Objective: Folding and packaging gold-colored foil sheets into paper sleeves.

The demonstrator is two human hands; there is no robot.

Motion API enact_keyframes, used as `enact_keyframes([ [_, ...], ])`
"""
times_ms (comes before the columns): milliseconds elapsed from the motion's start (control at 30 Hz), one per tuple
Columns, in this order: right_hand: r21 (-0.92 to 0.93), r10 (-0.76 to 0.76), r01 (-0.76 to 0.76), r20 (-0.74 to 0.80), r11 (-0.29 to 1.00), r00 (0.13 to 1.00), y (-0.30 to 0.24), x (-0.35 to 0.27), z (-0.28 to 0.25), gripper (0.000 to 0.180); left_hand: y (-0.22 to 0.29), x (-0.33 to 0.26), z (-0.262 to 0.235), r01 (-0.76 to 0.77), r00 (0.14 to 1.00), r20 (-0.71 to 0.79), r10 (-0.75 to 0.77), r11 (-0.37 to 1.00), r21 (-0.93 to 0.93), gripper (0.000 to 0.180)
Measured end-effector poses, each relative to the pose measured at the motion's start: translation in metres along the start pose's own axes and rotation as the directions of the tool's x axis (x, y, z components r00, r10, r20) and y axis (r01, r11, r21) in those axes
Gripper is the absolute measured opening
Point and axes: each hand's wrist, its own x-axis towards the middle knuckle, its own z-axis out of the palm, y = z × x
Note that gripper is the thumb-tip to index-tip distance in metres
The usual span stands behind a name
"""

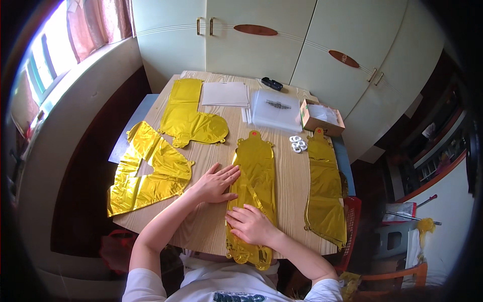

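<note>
A flat, uninflated gold foil balloon (256, 166) lies lengthwise in front of me, its lower end reaching the table's near edge. My left hand (217, 184) rests on its left edge with the fingers stretched out. Lower down, my right hand (250, 225) lies across the foil, fingers extended and nothing held. Creases run through the foil between the hands. To the left is another gold foil balloon (146, 183), wrinkled and angular, with a gap in its middle. Behind it lies an L-shaped gold foil balloon (183, 108). A further folded gold foil balloon (324, 191) is at the right edge.
Sheets of pale card (225, 94) and a stack of clear plastic bags (276, 113) lie at the back of the wooden table (201, 231). Beside them stand a cardboard box (322, 117), white ribbon rolls (298, 144) and a black object (272, 83). A red plastic chair (352, 226) touches the right side.
</note>
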Motion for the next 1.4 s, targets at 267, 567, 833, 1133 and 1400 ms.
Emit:
enact_keyframes([
  [267,0.054,0.014,-0.012,-0.034,0.998,0.999,0.001,-0.004,0.006,0.037,-0.023,0.027,-0.005,0.081,0.996,0.041,-0.082,0.996,0.022,0.084],
  [567,0.072,0.026,-0.025,-0.016,0.997,1.000,0.000,-0.004,0.004,0.038,-0.038,0.048,-0.006,0.164,0.985,0.036,-0.169,0.981,0.103,0.089],
  [833,0.073,0.040,-0.040,-0.007,0.997,0.999,0.000,-0.004,0.004,0.038,-0.003,0.018,-0.020,0.027,0.999,0.016,-0.028,0.998,0.060,0.088],
  [1133,0.158,0.071,-0.056,-0.091,0.986,0.993,0.003,-0.001,-0.009,0.042,-0.005,0.003,-0.004,-0.017,1.000,-0.008,0.018,0.999,0.049,0.092],
  [1400,0.128,0.042,-0.040,-0.010,0.991,0.999,0.033,-0.025,-0.023,0.034,-0.004,0.002,-0.004,-0.017,1.000,-0.026,0.017,0.999,0.036,0.093],
])
